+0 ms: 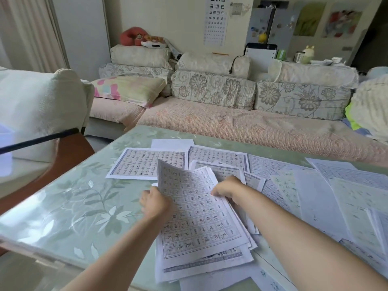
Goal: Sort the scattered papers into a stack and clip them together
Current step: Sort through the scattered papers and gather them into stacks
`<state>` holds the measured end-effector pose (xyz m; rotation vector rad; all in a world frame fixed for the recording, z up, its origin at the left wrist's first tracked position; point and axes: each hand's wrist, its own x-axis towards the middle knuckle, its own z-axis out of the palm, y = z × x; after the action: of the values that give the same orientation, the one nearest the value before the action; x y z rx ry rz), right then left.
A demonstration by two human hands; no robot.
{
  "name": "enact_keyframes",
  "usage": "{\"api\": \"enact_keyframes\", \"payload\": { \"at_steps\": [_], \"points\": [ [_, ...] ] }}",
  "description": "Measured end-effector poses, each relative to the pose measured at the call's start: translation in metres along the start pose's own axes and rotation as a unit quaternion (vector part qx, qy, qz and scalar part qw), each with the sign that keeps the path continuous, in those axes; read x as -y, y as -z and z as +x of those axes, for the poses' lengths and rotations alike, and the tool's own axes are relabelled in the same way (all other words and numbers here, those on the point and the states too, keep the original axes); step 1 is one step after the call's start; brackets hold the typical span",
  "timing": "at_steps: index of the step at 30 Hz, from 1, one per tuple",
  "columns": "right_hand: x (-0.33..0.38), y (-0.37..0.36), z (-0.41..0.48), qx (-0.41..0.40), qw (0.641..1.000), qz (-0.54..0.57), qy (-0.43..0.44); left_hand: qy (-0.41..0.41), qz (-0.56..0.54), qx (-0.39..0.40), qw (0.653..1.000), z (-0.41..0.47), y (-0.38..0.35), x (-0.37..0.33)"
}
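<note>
A loose stack of printed sheets (199, 227), gridded with handwriting characters, lies at the near middle of the table. Its top sheets curl upward at the far end. My left hand (154, 203) grips the stack's left edge. My right hand (227, 189) pinches the sheets at the right edge near the top. More sheets lie scattered flat: one to the far left (138, 164), some behind the stack (220, 157), and many overlapping on the right (336, 196). No clip is in view.
The table (73, 206) has a pale green leaf-patterned cover under glass. A sofa (231, 122) with floral cushions runs along its far side. A white armchair (42, 106) and a brown side table (69, 156) stand at the left.
</note>
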<state>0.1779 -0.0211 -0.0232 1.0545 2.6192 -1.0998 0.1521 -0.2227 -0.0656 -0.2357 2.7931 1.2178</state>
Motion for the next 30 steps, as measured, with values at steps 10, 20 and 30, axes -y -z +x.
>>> {"api": "enact_keyframes", "payload": {
  "at_steps": [10,20,30],
  "points": [
    [-0.031,0.010,-0.007,0.051,0.980,0.146,0.121,0.012,-0.020,0.014,1.000,-0.004,0.011,-0.008],
    [-0.072,0.066,-0.037,-0.034,0.925,0.314,0.209,-0.074,-0.338,0.153,0.926,-0.030,0.023,-0.071],
    [-0.092,0.155,-0.076,-0.233,0.869,0.305,0.311,-0.289,-0.432,0.083,0.850,-0.099,0.010,-0.170]
  ]
}}
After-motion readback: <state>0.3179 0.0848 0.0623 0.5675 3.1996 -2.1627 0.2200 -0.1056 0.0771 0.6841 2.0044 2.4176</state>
